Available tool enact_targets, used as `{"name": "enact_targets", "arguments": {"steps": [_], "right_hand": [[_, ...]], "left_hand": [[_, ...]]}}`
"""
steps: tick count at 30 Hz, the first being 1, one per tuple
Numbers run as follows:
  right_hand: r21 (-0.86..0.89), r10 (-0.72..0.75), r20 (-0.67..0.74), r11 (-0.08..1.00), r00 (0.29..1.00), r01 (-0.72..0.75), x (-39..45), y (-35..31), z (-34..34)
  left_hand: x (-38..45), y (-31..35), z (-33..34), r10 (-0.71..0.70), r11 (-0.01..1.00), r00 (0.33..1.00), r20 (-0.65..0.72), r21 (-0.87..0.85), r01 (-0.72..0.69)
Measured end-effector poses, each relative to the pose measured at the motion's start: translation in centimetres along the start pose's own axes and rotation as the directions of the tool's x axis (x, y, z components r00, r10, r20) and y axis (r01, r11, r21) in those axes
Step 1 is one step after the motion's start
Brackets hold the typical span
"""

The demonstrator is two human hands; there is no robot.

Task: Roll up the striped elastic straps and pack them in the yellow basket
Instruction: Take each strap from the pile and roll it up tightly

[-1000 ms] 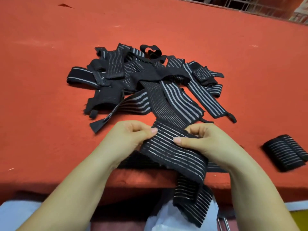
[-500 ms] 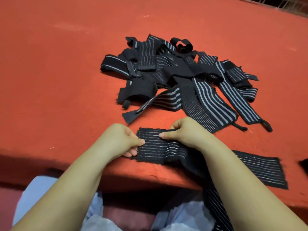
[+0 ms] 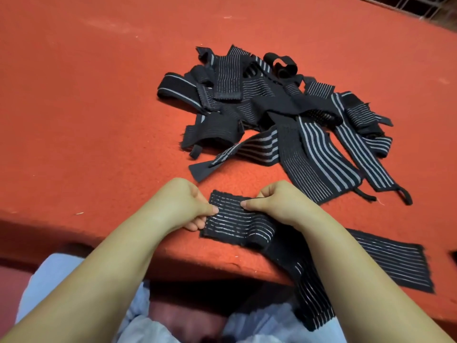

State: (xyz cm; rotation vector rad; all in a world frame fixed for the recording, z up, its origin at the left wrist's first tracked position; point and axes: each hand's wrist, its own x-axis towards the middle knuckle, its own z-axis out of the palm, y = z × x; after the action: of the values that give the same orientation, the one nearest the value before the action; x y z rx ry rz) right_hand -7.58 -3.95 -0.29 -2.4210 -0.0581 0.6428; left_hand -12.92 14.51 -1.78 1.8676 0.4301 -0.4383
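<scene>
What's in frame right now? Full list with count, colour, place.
Strap being rolled: one, black with pale stripes, at table's near edge, tail hanging over the edge.
Strap pile: count unclear, black with grey stripes, tangled mid-table beyond the hands.
Flat strap: one, black striped, near edge, right of the right forearm.
Table: one, red-orange felt-like top.
Metal grid: top right corner, partly visible.
Yellow basket: not in view.
Left hand: pinching the strap's left side.
Right hand: pinching its right side.

Striped straps [image 3: 272,115] on red table [image 3: 86,107]
</scene>
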Motion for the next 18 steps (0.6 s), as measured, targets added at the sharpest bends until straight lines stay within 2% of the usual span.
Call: {"name": "enact_targets", "arguments": {"steps": [9, 14, 18], "right_hand": [[-0.093, -0.004, -0.025, 0.996, 1.0, 0.002, 0.2, 0.2, 0.2], [-0.137, -0.008, -0.042, 0.991, 0.999, 0.002, 0.2, 0.0, 0.5], [-0.276, -0.031, -0.008, 0.961, 0.999, 0.027, -0.8, -0.3, -0.2]], "left_hand": [[0.1, 0.1, 0.2, -0.01, 0.999, 1.0, 0.016, 0.04, 0.009], [0.1, 0.1, 0.4, 0.023, 0.994, 0.998, -0.053, 0.108, -0.017], [0.1, -0.2, 0.6, 0.084, 0.973, 0.988, -0.126, 0.223, -0.054]]}}
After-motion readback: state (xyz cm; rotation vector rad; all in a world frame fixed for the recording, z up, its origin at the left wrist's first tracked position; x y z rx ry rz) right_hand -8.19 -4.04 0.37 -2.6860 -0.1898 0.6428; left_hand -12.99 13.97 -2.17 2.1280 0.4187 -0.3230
